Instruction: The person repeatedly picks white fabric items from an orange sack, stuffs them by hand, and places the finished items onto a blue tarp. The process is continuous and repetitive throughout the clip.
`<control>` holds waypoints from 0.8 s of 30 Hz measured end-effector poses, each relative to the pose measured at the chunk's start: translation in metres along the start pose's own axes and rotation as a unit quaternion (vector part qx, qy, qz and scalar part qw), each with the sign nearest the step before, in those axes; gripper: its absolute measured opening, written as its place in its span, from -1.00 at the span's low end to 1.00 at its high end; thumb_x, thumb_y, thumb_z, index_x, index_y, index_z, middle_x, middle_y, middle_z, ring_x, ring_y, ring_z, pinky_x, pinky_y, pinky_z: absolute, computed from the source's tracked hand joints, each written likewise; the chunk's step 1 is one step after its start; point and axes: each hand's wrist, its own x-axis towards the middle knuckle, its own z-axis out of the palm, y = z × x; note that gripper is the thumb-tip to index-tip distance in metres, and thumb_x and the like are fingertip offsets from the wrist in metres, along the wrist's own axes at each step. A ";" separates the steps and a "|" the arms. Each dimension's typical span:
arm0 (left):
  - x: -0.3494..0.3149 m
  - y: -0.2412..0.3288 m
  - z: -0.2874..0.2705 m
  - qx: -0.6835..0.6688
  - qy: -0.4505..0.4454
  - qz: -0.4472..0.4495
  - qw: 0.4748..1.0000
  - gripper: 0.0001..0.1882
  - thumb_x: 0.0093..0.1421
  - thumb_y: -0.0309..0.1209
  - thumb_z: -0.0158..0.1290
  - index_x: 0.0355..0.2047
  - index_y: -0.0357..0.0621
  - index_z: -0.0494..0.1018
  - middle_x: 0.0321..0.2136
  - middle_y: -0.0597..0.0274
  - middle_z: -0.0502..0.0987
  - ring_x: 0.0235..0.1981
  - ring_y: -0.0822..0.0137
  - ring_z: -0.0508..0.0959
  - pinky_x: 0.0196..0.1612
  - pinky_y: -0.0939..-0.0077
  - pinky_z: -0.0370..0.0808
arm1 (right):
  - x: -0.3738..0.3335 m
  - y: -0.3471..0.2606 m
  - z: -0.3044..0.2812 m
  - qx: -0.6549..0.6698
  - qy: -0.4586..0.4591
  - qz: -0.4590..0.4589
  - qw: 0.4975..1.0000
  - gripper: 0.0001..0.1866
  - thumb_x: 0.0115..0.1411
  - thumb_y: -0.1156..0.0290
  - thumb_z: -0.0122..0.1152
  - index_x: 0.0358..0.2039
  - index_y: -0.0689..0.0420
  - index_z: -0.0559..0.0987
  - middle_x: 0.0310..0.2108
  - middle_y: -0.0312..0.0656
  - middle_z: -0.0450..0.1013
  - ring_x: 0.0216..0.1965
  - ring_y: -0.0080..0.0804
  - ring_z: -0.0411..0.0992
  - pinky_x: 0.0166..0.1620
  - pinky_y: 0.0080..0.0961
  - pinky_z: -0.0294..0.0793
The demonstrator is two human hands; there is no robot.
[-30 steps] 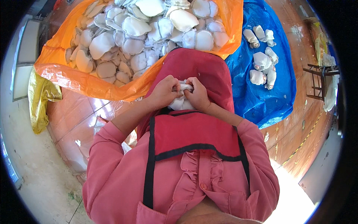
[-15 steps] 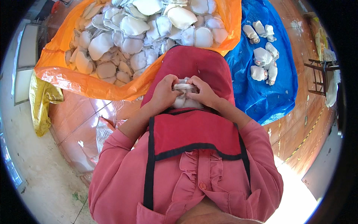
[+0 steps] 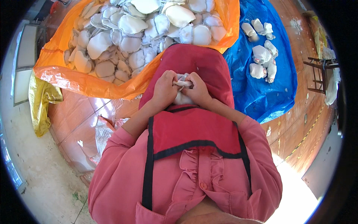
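Over my lap, a white soft fabric piece point(image 3: 182, 98) is held between my two hands. My left hand point(image 3: 164, 89) is closed on its left side, thumb and fingers pinching the upper edge. My right hand point(image 3: 198, 90) grips the right side the same way. Between them the edge is stretched into a narrow twisted band, and the rest hangs below, partly hidden by the hands. A red apron point(image 3: 201, 59) covers my knees under the piece.
Ahead and left, an orange plastic sack point(image 3: 125, 89) lies spread under a heap of flat, rounded white fabric pieces point(image 3: 131, 44). To the right, a blue plastic sheet point(image 3: 268, 102) bears several stuffed-looking white pieces point(image 3: 261, 54). A yellow sack point(image 3: 41, 100) hangs at far left; a dark wooden stool point(image 3: 317, 74) stands far right.
Both hands have rolled inward and upward slightly, gripping the fabric edge more tightly. The edge, seen earlier as a rounded rim, now looks pulled into a twisted band.
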 end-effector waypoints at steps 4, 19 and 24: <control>0.001 -0.001 0.009 -0.001 0.036 0.000 0.999 -0.76 -0.03 -0.58 0.15 -0.36 -0.17 0.34 -0.41 0.02 0.45 -0.34 -0.02 0.50 -0.30 0.18 0.42 | 0.002 0.000 0.003 -0.029 0.045 -0.019 0.998 -0.72 -0.16 0.46 0.34 -0.41 0.16 0.45 -0.45 -0.14 0.33 -0.39 -0.14 0.35 -0.32 -0.31 0.36; 0.002 -0.014 0.013 0.022 0.050 0.012 0.998 -0.79 -0.05 -0.57 0.16 -0.40 -0.19 0.37 -0.42 0.02 0.43 -0.35 -0.02 0.48 -0.28 0.15 0.42 | -0.003 -0.006 -0.002 -0.035 -0.013 -0.026 0.999 -0.41 -0.20 0.34 0.44 -0.12 0.19 0.41 -0.18 -0.01 0.35 -0.10 -0.02 0.37 -0.03 -0.24 0.39; -0.002 -0.007 0.006 -0.006 0.037 -0.004 0.999 -0.75 -0.02 -0.54 0.15 -0.32 -0.19 0.37 -0.39 0.03 0.44 -0.31 -0.02 0.49 -0.24 0.14 0.42 | -0.003 -0.009 0.000 -0.067 -0.003 -0.029 0.997 -0.43 -0.18 0.35 0.43 -0.14 0.20 0.40 -0.19 0.02 0.36 -0.12 0.01 0.37 -0.03 -0.22 0.39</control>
